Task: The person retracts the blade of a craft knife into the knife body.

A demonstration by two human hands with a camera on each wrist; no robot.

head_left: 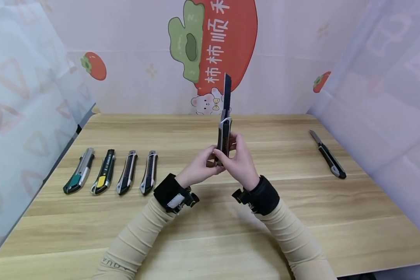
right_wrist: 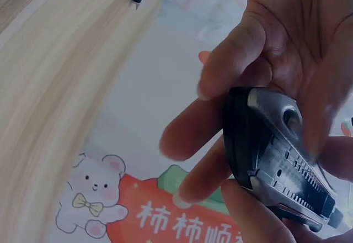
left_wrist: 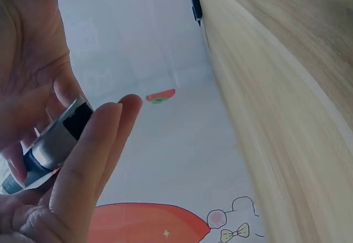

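Over the middle of the table, both hands hold a utility knife (head_left: 224,132) upright, its long dark blade (head_left: 227,91) extended and pointing up. The left hand (head_left: 198,166) pinches the lower end of its handle from the left. From the right, the right hand (head_left: 242,162) grips that same part, thumb across the front. In the right wrist view the grey and black handle (right_wrist: 284,160) appears close up, with a toothed slot along it. Fingers partly cover the knife (left_wrist: 58,141) in the left wrist view.
A row of retracted utility knives lies at the left: one with a green slider (head_left: 78,171), one with a yellow slider (head_left: 104,173), and two grey and black ones (head_left: 127,173). Far right lies another knife (head_left: 328,155), blade out. A printed cloth (head_left: 136,85) hangs behind the table (head_left: 203,241).
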